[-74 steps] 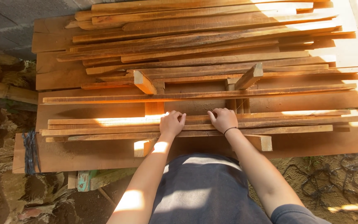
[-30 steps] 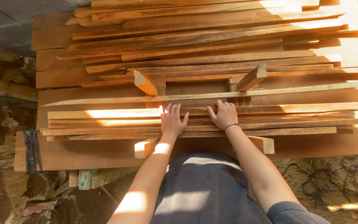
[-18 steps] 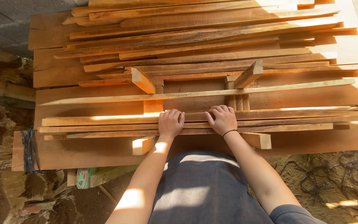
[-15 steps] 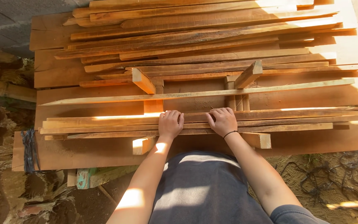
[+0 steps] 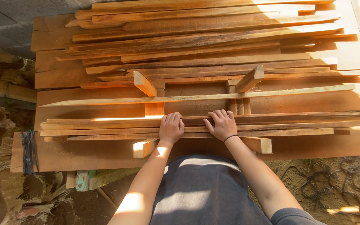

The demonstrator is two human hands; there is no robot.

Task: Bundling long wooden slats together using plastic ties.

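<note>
My left hand (image 5: 171,127) and my right hand (image 5: 221,124) lie side by side on a bundle of long thin wooden strips (image 5: 292,125). The fingers of both hands curl over the far edge of the top strip. The bundle runs left to right and rests on two short wooden blocks (image 5: 144,148) (image 5: 259,144). A black band circles my right wrist. Just beyond the hands, a single long strip (image 5: 196,98) lies apart from the bundle across two more blocks (image 5: 144,83) (image 5: 250,78).
A big pile of strips (image 5: 205,37) covers the back of the wide planks (image 5: 84,156) underneath. Blue cord (image 5: 28,148) wraps the plank's left end. Dark tangled wire (image 5: 330,187) lies on the dirt at the right. A grey wall (image 5: 5,25) is at top left.
A second ago both hands lay flat with fingers spread, further out on the strips. They have drawn back toward me, fingers curled, and the strips now sit tighter together.
</note>
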